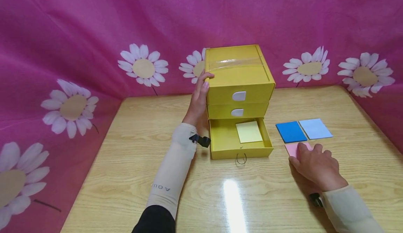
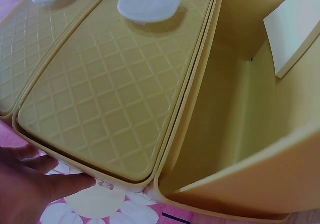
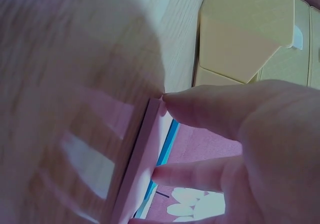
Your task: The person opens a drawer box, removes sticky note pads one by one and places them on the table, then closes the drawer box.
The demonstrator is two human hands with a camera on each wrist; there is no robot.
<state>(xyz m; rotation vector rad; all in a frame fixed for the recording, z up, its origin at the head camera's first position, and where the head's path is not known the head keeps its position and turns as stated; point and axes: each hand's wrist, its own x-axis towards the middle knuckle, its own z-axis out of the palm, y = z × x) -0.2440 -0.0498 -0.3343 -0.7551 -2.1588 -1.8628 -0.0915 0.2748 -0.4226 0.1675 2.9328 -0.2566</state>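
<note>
A yellow drawer box [image 1: 240,75] stands at the back of the table, its bottom drawer [image 1: 221,138] pulled out with a pale yellow sticky note pad [image 1: 249,132] inside. My left hand [image 1: 198,98] rests against the box's left side, fingertips at the top edge; the left wrist view shows these fingers [image 2: 70,185] extended along the side. On the table to the right, my right hand [image 1: 318,164] touches a pink sticky note pad [image 1: 292,149]. Its thumb [image 3: 187,103] is at one corner of the pad and another finger [image 3: 175,176] lies on its top face.
Beyond the pink pad lie a blue sticky note pad [image 1: 291,132] and a light blue one [image 1: 316,128], side by side. Two upper drawers with white tabs [image 1: 239,96] are closed. A black loop [image 1: 241,159] hangs at the open drawer's front. A pink flowered cloth [image 1: 176,23] hangs behind.
</note>
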